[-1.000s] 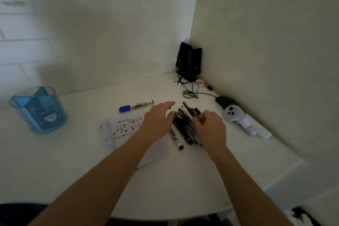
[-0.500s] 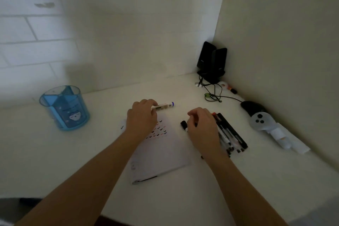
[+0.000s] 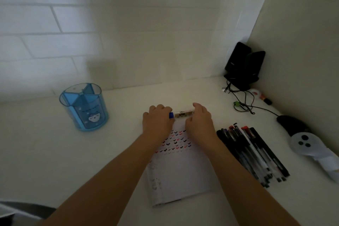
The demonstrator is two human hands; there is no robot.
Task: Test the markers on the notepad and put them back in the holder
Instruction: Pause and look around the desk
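Both hands now meet on one marker (image 3: pixel 183 113) — the right hand (image 3: pixel 200 121) has left the pile of pens (image 3: pixel 251 154). At the table's (image 3: pixel 55 161) left the blue holder (image 3: pixel 83 108) stands well apart; the left hand (image 3: pixel 157 122) curls round the blue cap, the marker lying just past the notepad (image 3: pixel 178 167), and the right grip is clamped on the barrel. Best pull straight along the barrel — cap kept in the fingers.

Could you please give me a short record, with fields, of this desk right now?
Held item: blue-capped marker, at the notepad's far edge
Left hand: grips the cap end
Right hand: grips the other end
Holder: blue, upright, left of the notepad
Pens: bundle lying right of the notepad
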